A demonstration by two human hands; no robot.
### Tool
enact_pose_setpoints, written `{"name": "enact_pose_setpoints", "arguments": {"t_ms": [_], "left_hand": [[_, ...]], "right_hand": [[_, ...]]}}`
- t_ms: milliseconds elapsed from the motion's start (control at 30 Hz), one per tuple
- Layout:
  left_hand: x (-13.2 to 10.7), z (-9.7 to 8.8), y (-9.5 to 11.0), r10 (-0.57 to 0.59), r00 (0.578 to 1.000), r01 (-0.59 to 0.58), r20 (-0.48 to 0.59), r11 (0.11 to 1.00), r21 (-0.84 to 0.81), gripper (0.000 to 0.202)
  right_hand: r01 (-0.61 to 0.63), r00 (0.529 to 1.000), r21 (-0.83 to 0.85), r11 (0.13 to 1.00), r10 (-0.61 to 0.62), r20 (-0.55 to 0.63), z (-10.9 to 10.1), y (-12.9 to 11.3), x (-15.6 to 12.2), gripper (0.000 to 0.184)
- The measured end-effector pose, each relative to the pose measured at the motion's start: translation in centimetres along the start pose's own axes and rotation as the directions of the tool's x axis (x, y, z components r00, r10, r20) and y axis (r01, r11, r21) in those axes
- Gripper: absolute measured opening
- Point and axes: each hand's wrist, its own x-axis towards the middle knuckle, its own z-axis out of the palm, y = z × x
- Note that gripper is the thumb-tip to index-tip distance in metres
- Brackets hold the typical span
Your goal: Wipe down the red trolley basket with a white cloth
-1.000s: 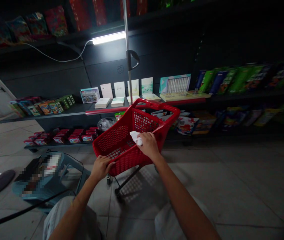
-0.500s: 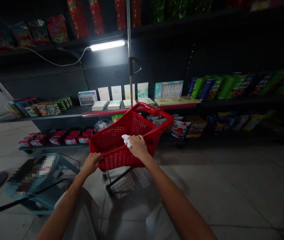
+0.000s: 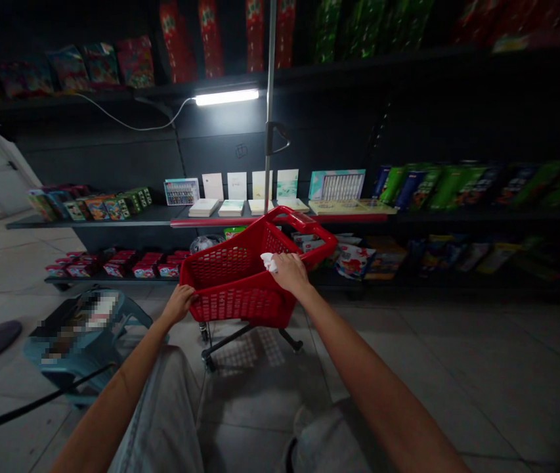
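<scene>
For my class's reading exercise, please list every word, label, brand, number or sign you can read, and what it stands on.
No text is legible enough to quote.
Small mark on the back panel: too faint to make out.
Upright pale booklets: print too small.
Green packets: lettering blurred.
Small red boxes: print blurred.
Red shopping cart: no lettering I can make out.

Red cart (image 3: 240, 303): perforated plastic basket, loop handle (image 3: 304, 223) at the right end, dark legs on casters. Upright on the floor (image 3: 383, 374). White wipe (image 3: 268, 262): crumpled, cloth or paper unclear, bunched in right hand (image 3: 289, 270) at the near rim.
</scene>
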Motion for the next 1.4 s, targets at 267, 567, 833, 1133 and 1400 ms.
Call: {"name": "enact_pose_setpoints", "arguments": {"t_ms": [267, 567, 833, 1133, 1400], "left_hand": [[0.2, 0.8, -0.8, -0.034, 0.999, 0.034, -0.019, 0.999, -0.035, 0.023], [0.5, 1.2, -1.6, -0.076, 0.996, 0.075, -0.046, 0.997, -0.016, 0.023], [0.6, 0.8, -2.8, -0.045, 0.999, 0.045, -0.011, 0.999, 0.018, 0.024], [0.1, 1.7, -2.8, -0.138, 0.99, 0.139, -0.043, 0.99, 0.022, 0.014], [0.5, 0.7, -2.8, -0.111, 0.994, 0.111, -0.019, 0.993, 0.024, 0.011]], "right_hand": [[-0.08, 0.997, -0.017, 0.997, 0.08, 0.0, 0.6, -1.5, 0.1, 0.027], [-0.118, 0.993, -0.018, 0.993, 0.118, -0.015, 0.6, -2.8, 0.5, 0.026], [-0.15, 0.986, -0.016, 0.988, 0.149, -0.078, 1.1, -3.8, 0.4, 0.027], [-0.124, 0.986, -0.022, 0.992, 0.121, -0.113, 0.9, -4.0, 0.1, 0.027], [-0.134, 0.984, 0.011, 0.991, 0.134, -0.12, 1.1, -4.9, -0.1, 0.035]]}}
